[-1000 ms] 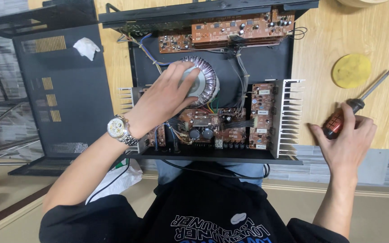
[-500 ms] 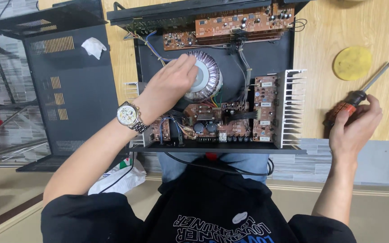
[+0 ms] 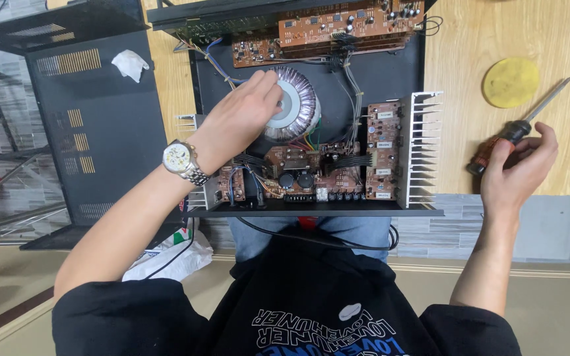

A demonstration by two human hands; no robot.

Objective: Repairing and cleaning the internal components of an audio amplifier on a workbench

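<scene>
An opened black amplifier chassis (image 3: 390, 78) lies on the wooden table, with brown circuit boards (image 3: 348, 23) at the back and a silver finned heat sink (image 3: 420, 148) on its right side. My left hand (image 3: 239, 118), with a silver wristwatch (image 3: 181, 160), rests its fingertips on the round ring-shaped transformer (image 3: 296, 105) in the middle. My right hand (image 3: 519, 165) lies on the table to the right of the chassis, fingers curled around the dark red handle of a screwdriver (image 3: 516, 130) whose shaft points up and right.
A round yellow disc (image 3: 510, 82) lies on the wooden table (image 3: 470, 39) above the screwdriver. The removed black metal cover (image 3: 94, 125) lies to the left with a crumpled white cloth (image 3: 130, 64) on it. A black cable (image 3: 324, 240) hangs over the table's front edge.
My left hand has stayed on the transformer, fingers shifting slightly. My right hand has loosened around the screwdriver handle, which lies on the table.
</scene>
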